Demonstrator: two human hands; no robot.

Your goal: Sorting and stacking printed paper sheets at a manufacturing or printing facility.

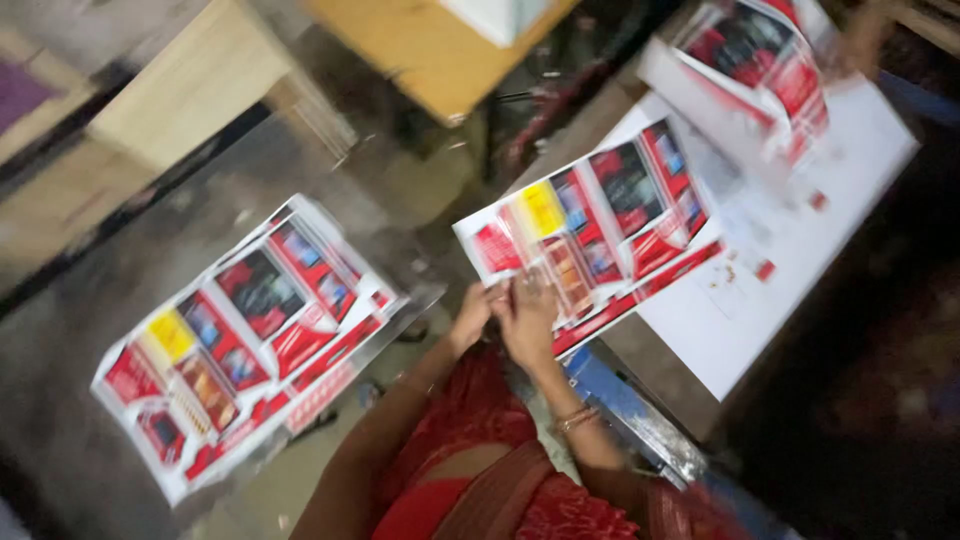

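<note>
Left hand: at the near edge of the white board, touching the lower left corner of the printed sheet; fingers bent toward the paper, but motion blur hides whether pinching or just resting. Cannot tell.

Right hand: just beside the left hand, touching it; palm down on the sheet's near edge, fingers spread flat on the print. No clear grasp visible. Bangles at the wrist.

Sheet: glossy, red, with black, yellow and blue panels; lies tilted across the board's left corner, its near end jutting past the board edge under both hands.

Board: white, flat, runs up toward the right; a few small red scraps on the bare part, right of the sheet.

Second sheet: same red print, at the board's far corner, partly lifted or curled, badly blurred.

Stack: same printed sheets on the grey floor, well apart from the hands, to the left; edges fanned slightly.

Blue bar: metal, scuffed, under the board's near edge, beside the right forearm.

Wooden bench: far left, on the floor beyond the stack.

Wooden top: top centre, orange-brown, a white box on it.

Clothing: red patterned cloth at the bottom edge.
</note>
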